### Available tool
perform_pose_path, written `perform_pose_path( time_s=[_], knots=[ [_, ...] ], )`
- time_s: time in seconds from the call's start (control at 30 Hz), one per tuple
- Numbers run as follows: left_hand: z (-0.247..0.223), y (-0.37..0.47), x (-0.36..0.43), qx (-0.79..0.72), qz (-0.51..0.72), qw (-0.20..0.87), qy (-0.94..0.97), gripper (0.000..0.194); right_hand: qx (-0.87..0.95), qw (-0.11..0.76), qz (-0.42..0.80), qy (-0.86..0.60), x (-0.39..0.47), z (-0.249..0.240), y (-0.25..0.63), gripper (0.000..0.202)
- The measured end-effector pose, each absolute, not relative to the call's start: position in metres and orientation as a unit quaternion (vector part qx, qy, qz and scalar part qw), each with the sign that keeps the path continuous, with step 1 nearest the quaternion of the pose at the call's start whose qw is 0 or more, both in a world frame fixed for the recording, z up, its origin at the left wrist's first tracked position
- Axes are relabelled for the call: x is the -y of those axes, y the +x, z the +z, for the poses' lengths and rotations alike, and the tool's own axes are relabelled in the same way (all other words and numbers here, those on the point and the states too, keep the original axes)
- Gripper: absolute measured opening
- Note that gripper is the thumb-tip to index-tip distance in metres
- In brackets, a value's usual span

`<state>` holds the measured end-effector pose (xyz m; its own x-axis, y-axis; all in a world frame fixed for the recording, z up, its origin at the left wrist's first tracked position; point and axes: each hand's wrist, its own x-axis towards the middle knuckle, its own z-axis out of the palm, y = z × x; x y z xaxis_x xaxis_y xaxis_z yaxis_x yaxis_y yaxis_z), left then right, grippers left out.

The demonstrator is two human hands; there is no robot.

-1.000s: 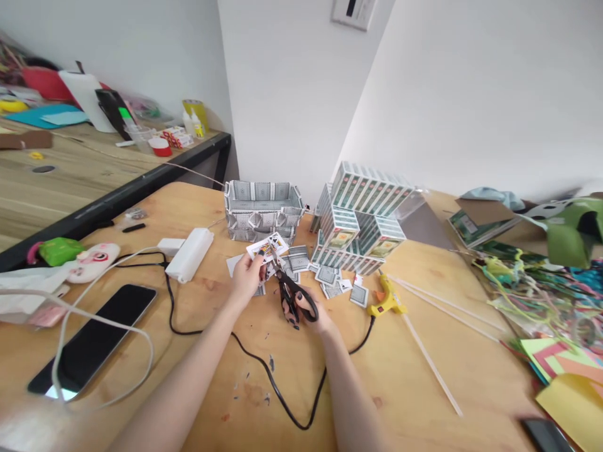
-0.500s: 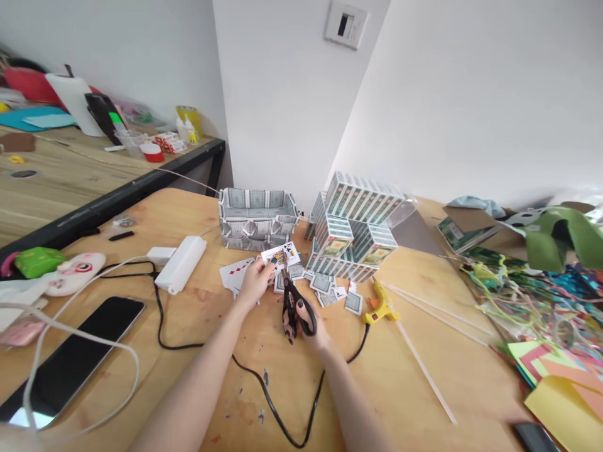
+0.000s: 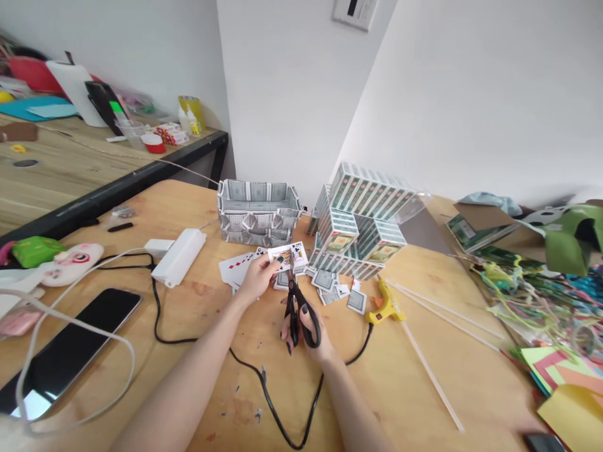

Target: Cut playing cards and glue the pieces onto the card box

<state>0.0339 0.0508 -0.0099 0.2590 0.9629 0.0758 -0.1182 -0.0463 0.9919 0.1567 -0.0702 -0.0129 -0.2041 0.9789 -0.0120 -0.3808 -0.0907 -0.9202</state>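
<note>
My left hand (image 3: 258,276) pinches a playing card (image 3: 279,257), a king of clubs, by its left side, face up. Black-handled scissors (image 3: 296,309) are in my right hand (image 3: 311,336), fingers through the loops, and their blades run across the middle of the card. Beneath and beyond lie cut card pieces (image 3: 325,278) with grey backs. Left of them rest several whole cards (image 3: 233,269), a diamond card on top. Behind my hands stands an open box made of grey-backed cards (image 3: 257,220). To its right is a stack of card packs (image 3: 353,220).
A yellow glue gun (image 3: 386,304) with its black cord (image 3: 264,392) lies right of my hands, near clear glue sticks (image 3: 431,373). On the left are a white power strip (image 3: 179,256) and a phone (image 3: 70,351). Coloured paper and ribbons (image 3: 541,301) crowd the right edge.
The scissor blades have cut further into the card, whose right part now stands slightly apart. The whole view has shifted a little; both hands keep their holds.
</note>
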Motion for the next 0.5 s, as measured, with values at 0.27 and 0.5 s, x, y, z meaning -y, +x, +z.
perform_pose_path(
  time_s=[0.27,0.5],
  knots=[
    [-0.0072,0.0361,-0.0438,-0.326,0.492,0.59,0.552,0.027,0.457,0.563,0.583,-0.366,0.0794,-0.008,0.1485,0.048],
    [-0.0075,0.0374,-0.0427,-0.311,0.501,0.594,0.547,0.024,0.45,0.553,0.583,-0.39,0.0761,-0.01,0.1517,0.048]
  ],
)
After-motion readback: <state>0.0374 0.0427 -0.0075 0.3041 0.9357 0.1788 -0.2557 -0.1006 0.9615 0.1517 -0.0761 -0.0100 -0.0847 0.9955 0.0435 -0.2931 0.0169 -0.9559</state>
